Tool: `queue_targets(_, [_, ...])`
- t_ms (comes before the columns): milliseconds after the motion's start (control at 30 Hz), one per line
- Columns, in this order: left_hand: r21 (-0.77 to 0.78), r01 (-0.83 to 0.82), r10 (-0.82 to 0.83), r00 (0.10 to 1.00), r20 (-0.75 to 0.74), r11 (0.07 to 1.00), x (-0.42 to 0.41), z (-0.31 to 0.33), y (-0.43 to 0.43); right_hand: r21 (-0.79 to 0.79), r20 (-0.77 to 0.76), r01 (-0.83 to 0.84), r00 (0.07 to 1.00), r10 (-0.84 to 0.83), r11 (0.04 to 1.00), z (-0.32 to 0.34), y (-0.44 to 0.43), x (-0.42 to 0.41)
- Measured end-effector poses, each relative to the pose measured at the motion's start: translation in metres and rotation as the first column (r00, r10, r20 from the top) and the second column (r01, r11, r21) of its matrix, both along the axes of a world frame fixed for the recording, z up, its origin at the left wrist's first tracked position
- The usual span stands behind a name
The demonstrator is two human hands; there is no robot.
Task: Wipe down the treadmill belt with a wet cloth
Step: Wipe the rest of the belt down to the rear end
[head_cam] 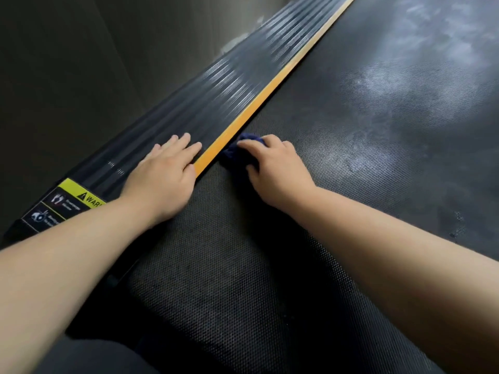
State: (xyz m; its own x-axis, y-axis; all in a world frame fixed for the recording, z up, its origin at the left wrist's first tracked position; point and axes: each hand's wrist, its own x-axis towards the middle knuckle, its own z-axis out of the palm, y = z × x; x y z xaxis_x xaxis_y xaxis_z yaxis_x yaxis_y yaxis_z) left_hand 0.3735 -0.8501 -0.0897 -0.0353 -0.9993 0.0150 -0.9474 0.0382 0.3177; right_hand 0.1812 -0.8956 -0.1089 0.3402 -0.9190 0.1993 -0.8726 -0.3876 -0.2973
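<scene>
The treadmill belt (337,184) fills most of the view, a dark, finely dimpled sheet running from the near edge to the far right, with pale, cloudy smears on its far part; whether these are dust or drying streaks cannot be told. Along its left side runs the ribbed black side rail (189,103), edged toward the belt by a narrow orange strip (270,87). The left hand (162,179) lies flat on the rail just left of that strip. Its grip is apart, fingers straight and holding nothing, so it seems to serve as a brace. The right hand (272,168) rests on the belt just right of the strip, and its grip is closed round the cloth (232,155), thumb on the near side and fingers arched over the top. A yellow and black warning label (67,203) sits on the near end of the rail, partly hidden by the left forearm. The cloth is a small dark blue wad, pressed onto the belt's left margin and touching or nearly touching the orange strip. It looks soft and light, likely limp and prone to bunching or sliding out from under the palm. Holding it bunched under the fingers with the thumb pinning one side seems sound. The belt's texture will probably drag on it, so firm downward pressure should help, and the seam beside the strip could snag a loose corner.
</scene>
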Motion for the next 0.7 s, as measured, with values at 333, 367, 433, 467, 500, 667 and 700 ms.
queue_targets(333, [-0.066,0.288,-0.280,0.953,0.117,0.955,-0.020,-0.007,0.007,-0.106,-0.080,-0.098,0.993,0.090,0.989,-0.010,-0.007,-0.047])
queue_targets(367, [-0.039,0.286,-0.280,0.954,0.102,0.958,-0.028,-0.006,0.008,-0.109,-0.066,0.038,0.997,-0.046,0.993,-0.008,-0.026,-0.061])
queue_targets(433, [0.038,0.279,-0.282,0.955,0.095,0.959,-0.040,-0.004,0.006,-0.064,-0.001,0.216,0.976,-0.217,0.974,-0.006,-0.046,-0.080])
queue_targets(467, [0.065,0.278,-0.283,0.955,0.093,0.958,-0.045,-0.005,0.005,-0.055,-0.008,0.202,0.979,-0.202,0.978,-0.008,-0.043,-0.082])
queue_targets(500, [0.072,0.270,-0.276,0.957,0.087,0.960,-0.048,-0.007,0.003,-0.053,-0.036,0.148,0.988,-0.150,0.988,-0.008,-0.032,-0.079])
queue_targets(667, [0.093,0.186,-0.200,0.965,0.168,0.978,-0.067,-0.012,0.002,-0.054,0.035,-0.221,0.974,0.223,0.974,-0.006,0.050,-0.076])
queue_targets(700, [0.111,0.191,-0.211,0.955,0.210,0.975,-0.073,-0.013,0.004,-0.037,0.018,-0.264,0.964,0.264,0.964,-0.005,0.048,-0.081])
